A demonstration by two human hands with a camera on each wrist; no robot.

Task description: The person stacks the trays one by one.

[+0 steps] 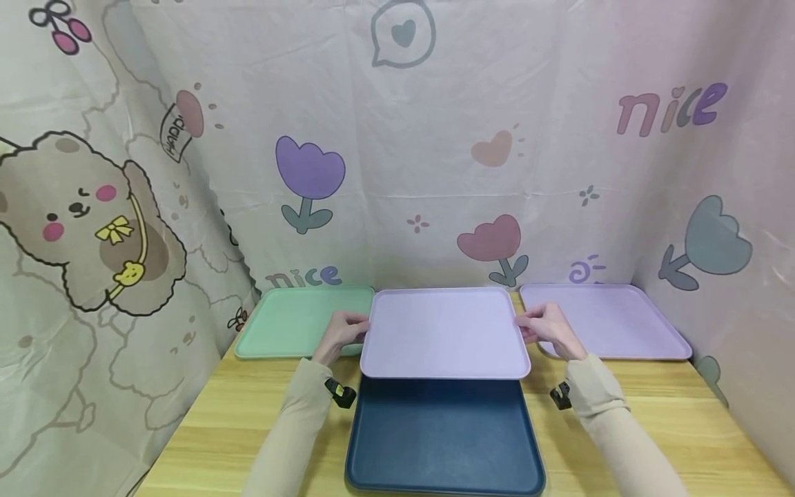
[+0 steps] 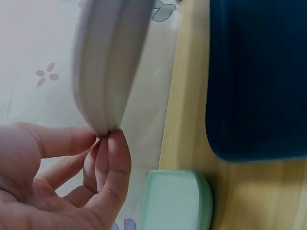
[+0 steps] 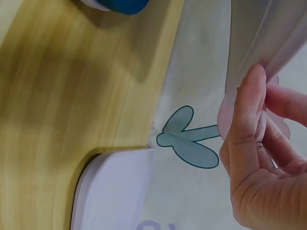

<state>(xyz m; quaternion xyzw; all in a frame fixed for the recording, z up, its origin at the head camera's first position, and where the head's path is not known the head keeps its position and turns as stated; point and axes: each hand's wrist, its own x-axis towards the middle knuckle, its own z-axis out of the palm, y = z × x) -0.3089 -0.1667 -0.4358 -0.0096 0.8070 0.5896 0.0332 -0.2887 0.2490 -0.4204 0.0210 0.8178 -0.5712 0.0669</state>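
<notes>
A pale lilac tray (image 1: 444, 333) is held up between both hands in the middle of the head view. My left hand (image 1: 341, 333) pinches its left edge, thumb and fingertips meeting at the rim in the left wrist view. On the opposite side my right hand (image 1: 551, 330) pinches the right edge between thumb and fingers. The tray hangs above the table, overlapping the far part of a dark blue tray (image 1: 444, 438) in the head view. That blue tray lies nearer to me, between my forearms.
A mint green tray (image 1: 310, 321) lies at the back left of the wooden table (image 1: 217, 428). Another lilac tray (image 1: 605, 321) lies at the back right. A patterned curtain (image 1: 410, 138) hangs behind the table and along its sides.
</notes>
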